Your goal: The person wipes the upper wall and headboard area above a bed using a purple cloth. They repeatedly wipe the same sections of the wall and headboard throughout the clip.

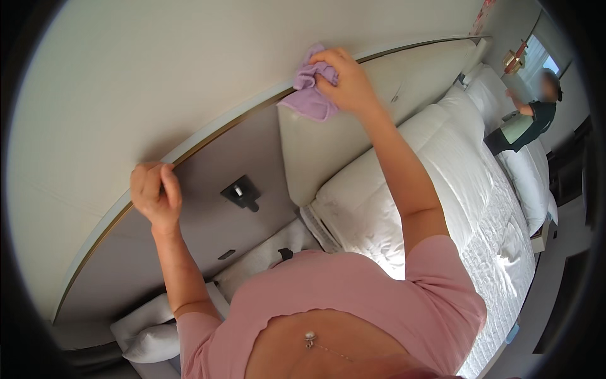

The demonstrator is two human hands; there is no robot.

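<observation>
A crumpled lilac cloth (319, 97) is gripped in my right hand (348, 78). Part of it lies over the pale ledge (251, 106) that runs along the top of the wall panel, and a corner hangs toward the cream padded headboard (341, 137). My left hand (156, 194) is curled like a fist against the same ledge, farther left. Its palm side is partly hidden, and no object shows in it. Between my arms is the mauve-grey wall panel (203, 189), with a gold trim strip along its top edge.
A black wall fixture (241, 192) sits on the panel. To the right is a bed with a white quilted cover (440, 156). A white pillow (154, 343) rests on a seat at lower left. Another person (530, 118) stands beyond the bed, near a hanging lamp (515, 59).
</observation>
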